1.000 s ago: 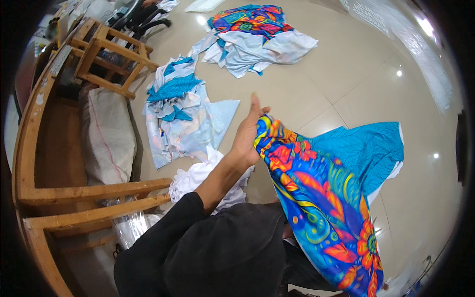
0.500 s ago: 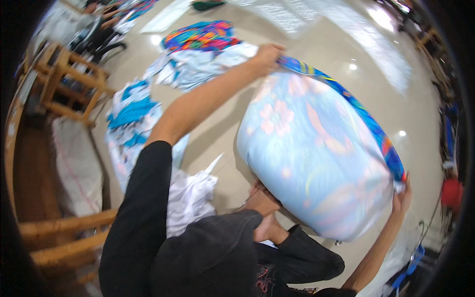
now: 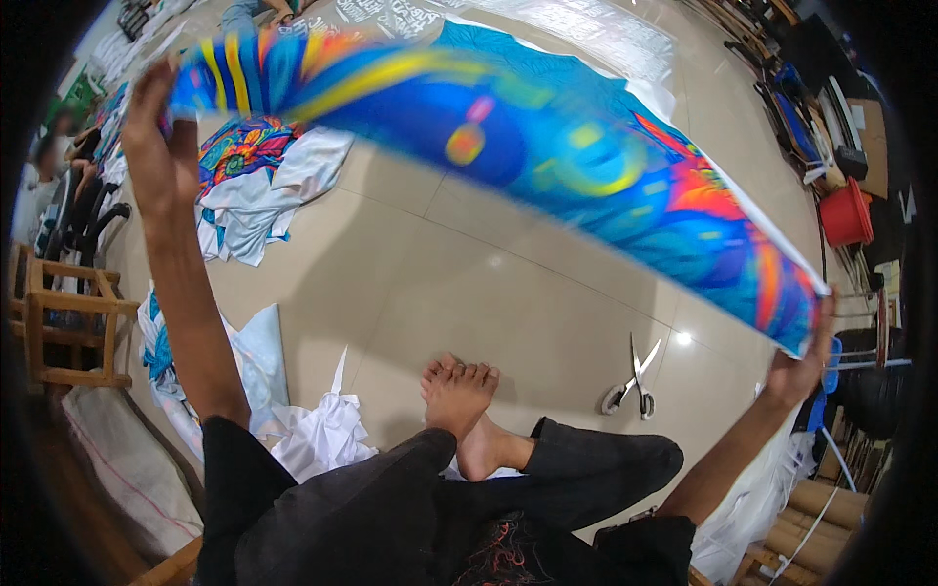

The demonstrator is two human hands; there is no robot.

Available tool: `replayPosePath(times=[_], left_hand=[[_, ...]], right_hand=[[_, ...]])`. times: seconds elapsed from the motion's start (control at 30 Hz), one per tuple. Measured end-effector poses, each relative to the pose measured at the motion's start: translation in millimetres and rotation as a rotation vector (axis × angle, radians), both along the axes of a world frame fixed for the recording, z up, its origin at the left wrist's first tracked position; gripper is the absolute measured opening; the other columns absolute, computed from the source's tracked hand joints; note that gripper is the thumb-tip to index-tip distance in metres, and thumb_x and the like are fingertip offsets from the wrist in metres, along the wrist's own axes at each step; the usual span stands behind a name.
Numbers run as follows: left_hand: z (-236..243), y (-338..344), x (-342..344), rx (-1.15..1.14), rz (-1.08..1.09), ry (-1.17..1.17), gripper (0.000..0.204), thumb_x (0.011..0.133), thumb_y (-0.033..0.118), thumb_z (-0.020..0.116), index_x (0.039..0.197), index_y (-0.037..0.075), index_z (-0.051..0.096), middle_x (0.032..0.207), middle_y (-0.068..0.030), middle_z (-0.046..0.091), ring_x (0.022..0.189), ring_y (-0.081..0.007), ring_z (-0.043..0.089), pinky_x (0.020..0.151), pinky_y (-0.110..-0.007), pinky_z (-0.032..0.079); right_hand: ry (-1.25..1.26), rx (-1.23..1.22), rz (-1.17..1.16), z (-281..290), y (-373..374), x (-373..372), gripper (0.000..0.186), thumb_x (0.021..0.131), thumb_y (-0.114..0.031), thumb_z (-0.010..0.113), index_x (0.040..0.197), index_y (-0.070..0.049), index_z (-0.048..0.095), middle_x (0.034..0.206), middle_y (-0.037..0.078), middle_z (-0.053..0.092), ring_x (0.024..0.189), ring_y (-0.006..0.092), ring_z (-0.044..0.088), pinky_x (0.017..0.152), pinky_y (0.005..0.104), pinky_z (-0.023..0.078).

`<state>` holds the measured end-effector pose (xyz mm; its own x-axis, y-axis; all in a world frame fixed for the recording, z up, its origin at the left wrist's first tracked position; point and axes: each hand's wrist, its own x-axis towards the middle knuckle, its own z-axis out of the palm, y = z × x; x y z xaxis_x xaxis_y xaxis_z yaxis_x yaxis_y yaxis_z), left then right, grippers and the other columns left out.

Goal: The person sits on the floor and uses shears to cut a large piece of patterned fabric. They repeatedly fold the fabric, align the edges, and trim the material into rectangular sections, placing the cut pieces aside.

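At far left, a brown wooden stool [image 3: 78, 301] is standing on the beige tiled floor [image 3: 489, 293]. The left hand [image 3: 158, 146] is gripping one end of a blue, multicoloured printed fabric panel [image 3: 547, 146]. A heap of white and brightly printed cloth [image 3: 244, 210] is lying beyond a crumpled white cloth [image 3: 322, 444]. The panel is spanning between the hands above the floor, its middle appearing blurred, apparently from motion. Open metal scissors with grey handles [image 3: 640, 375] are lying apart from it. The right hand [image 3: 801, 369] is gripping the panel's other end.
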<state>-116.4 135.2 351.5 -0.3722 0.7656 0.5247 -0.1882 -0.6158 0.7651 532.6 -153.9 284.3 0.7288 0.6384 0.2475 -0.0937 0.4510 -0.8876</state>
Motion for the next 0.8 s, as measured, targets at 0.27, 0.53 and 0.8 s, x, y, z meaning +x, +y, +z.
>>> replayPosePath(times=[0.27, 0.53, 0.8], left_hand=[[-212.8, -19.7, -20.5, -0.464, -0.123, 0.128, 0.016, 0.098, 0.007, 0.062, 0.112, 0.001, 0.065, 0.103, -0.0041, 0.067, 0.093, -0.0099, 0.063, 0.084, -0.024, 0.051], [-333.9, -13.9, -14.3, -0.741, -0.066, 0.215, 0.013, 0.096, 0.007, 0.064, 0.108, 0.002, 0.067, 0.090, -0.0030, 0.068, 0.077, -0.0071, 0.062, 0.069, -0.021, 0.049], [-339.3, -23.5, 18.3, -0.996, -0.028, 0.472, 0.049, 0.094, 0.014, 0.070, 0.135, 0.002, 0.046, 0.100, -0.0078, 0.063, 0.083, -0.0125, 0.063, 0.070, -0.025, 0.051]], right_hand=[[0.076, -0.276, -0.056, -155.4, 19.1, -77.6, 0.027, 0.096, -0.006, 0.064, 0.123, -0.001, 0.064, 0.119, 0.008, 0.067, 0.110, 0.0147, 0.063, 0.095, 0.0296, 0.052], [0.043, -0.714, 0.044, -240.9, 30.5, -80.9, 0.022, 0.097, -0.009, 0.063, 0.116, -0.004, 0.072, 0.092, -0.003, 0.066, 0.072, 0.0048, 0.051, 0.063, 0.0208, 0.037], [-0.150, -0.808, 0.051, -259.0, 30.6, -60.3, 0.018, 0.100, -0.013, 0.061, 0.110, -0.001, 0.072, 0.085, 0.000, 0.064, 0.070, 0.0067, 0.057, 0.061, 0.0237, 0.051]])
